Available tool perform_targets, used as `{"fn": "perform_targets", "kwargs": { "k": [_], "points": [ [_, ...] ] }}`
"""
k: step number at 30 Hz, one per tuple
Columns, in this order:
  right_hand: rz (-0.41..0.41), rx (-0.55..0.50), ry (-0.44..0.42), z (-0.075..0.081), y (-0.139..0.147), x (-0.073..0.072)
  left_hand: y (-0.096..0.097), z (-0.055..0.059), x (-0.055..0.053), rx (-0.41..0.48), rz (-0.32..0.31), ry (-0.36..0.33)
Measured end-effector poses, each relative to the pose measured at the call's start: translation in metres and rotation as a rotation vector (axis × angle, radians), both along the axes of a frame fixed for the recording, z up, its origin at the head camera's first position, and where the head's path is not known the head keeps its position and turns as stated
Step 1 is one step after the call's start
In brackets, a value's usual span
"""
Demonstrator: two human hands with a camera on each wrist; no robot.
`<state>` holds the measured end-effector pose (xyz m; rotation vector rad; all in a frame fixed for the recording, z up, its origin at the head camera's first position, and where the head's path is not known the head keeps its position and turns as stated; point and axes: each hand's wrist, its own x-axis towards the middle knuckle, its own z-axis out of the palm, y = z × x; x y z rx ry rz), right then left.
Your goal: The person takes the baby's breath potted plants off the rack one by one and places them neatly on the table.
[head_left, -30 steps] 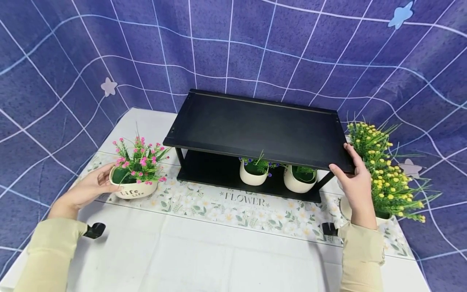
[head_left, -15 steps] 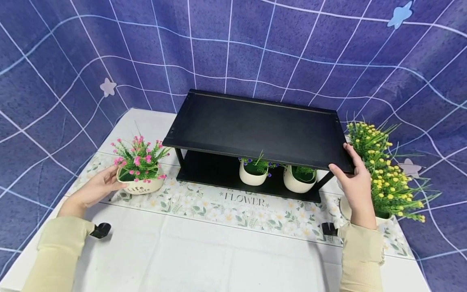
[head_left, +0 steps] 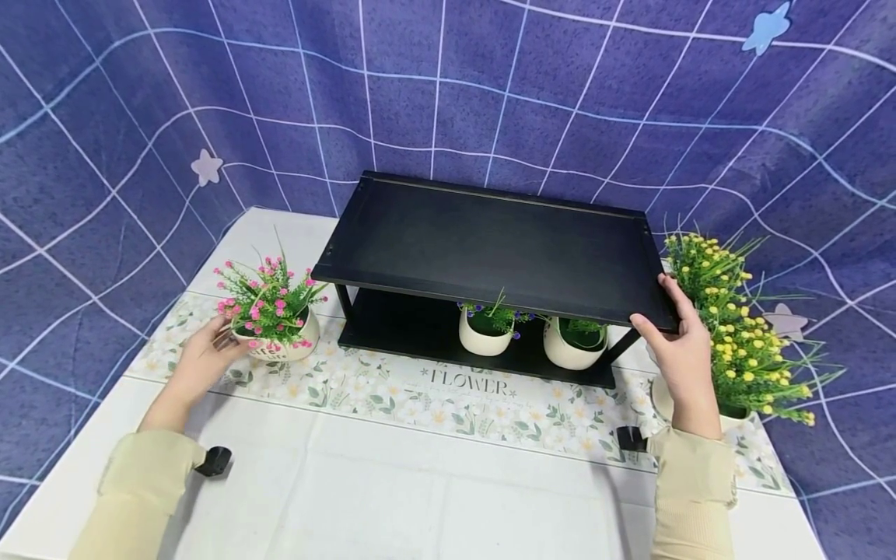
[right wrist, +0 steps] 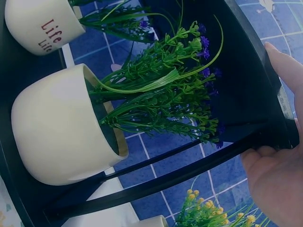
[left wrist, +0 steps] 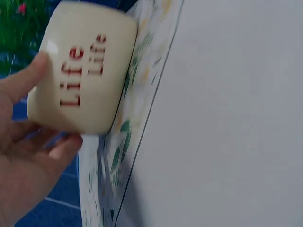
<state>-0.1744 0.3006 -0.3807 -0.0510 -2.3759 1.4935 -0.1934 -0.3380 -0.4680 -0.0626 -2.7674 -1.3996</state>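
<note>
My left hand [head_left: 196, 364] holds the left end of a cream flowerpot [head_left: 302, 342] with pink artificial flowers [head_left: 269, 299], left of a black two-tier shelf [head_left: 490, 241]. In the left wrist view the thumb [left wrist: 31, 75] lies on the pot's front near the rim, the other fingers against its end, beside the red "Life" lettering. At the shelf's front right corner, my right hand [head_left: 687, 369] grips the top board, thumb on its front edge. Two cream pots stand on the lower tier: one with purple flowers [head_left: 484, 342], the other [head_left: 574, 356] partly under the top board.
A yellow-flowered plant [head_left: 742, 334] in a cream pot stands right of the shelf, close behind the right hand. A floral runner [head_left: 392, 397] crosses the white-covered table [head_left: 392, 482]. Blue gridded cloth [head_left: 448, 93] hangs behind.
My left hand has moved right and slightly back with the pink-flowered pot, bringing it nearer the shelf. The pot has turned a little. The right hand stays at the shelf corner.
</note>
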Motion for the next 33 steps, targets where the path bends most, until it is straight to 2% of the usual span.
{"fn": "perform_targets", "kwargs": {
  "k": [6,10,15,19,23,28,31,33],
  "points": [
    [-0.012,0.011,-0.009,0.000,-0.001,0.000,0.021,0.008,0.012,-0.021,0.145,-0.071],
    [-0.010,0.007,-0.012,-0.001,-0.001,-0.001,0.035,0.009,0.020,-0.032,0.246,-0.071],
    [-0.009,-0.022,-0.014,-0.001,0.000,-0.002,0.054,0.007,0.028,-0.125,0.371,-0.016],
    [-0.018,-0.015,-0.022,-0.001,0.001,-0.002,0.066,0.005,0.032,-0.202,0.381,0.062],
    [-0.014,-0.021,-0.026,0.000,0.001,-0.002,0.073,0.005,0.033,-0.214,0.386,0.053],
    [-0.026,-0.028,-0.034,0.000,0.001,-0.001,0.079,0.004,0.024,-0.177,0.409,0.040],
    [-0.028,-0.036,-0.036,0.000,0.000,-0.001,0.080,0.002,0.018,-0.172,0.411,0.069],
    [-0.029,-0.029,-0.035,0.000,0.000,-0.001,0.080,0.000,0.014,-0.191,0.404,0.116]
  ]
}}
